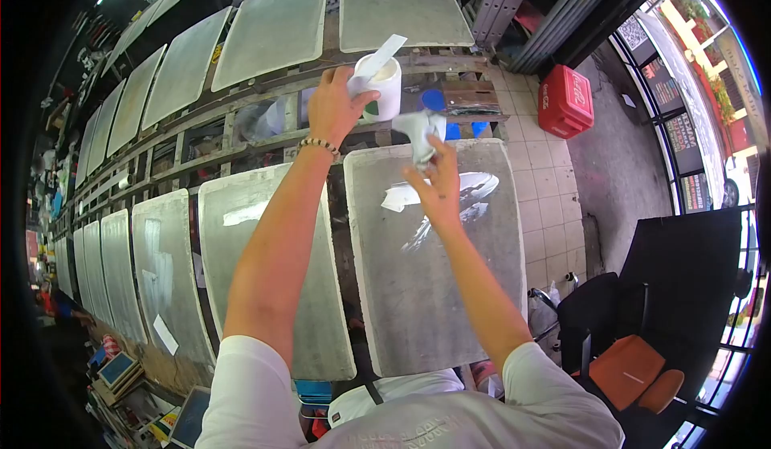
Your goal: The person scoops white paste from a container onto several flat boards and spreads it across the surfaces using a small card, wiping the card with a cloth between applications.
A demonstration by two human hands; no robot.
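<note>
My left hand (333, 104) is at the left side of a white tub (388, 95) on the wooden rack, its thumb against the tub's front and its fingers closed near the rim. A flat white strip (384, 57) slants up across the tub's mouth beside these fingers. My right hand (436, 184) grips a crumpled whitish rag (419, 134), slightly blurred, above a grey board (434, 288). White smears (474, 188) mark that board, and a small white piece (395, 200) lies on it.
More grey boards (273, 31) lie in rows on the wooden slats (257, 91). A blue lid (432, 100) sits right of the tub. On the floor to the right stand a red cooler box (565, 102) and a black chair (642, 272) with an orange bag (626, 371).
</note>
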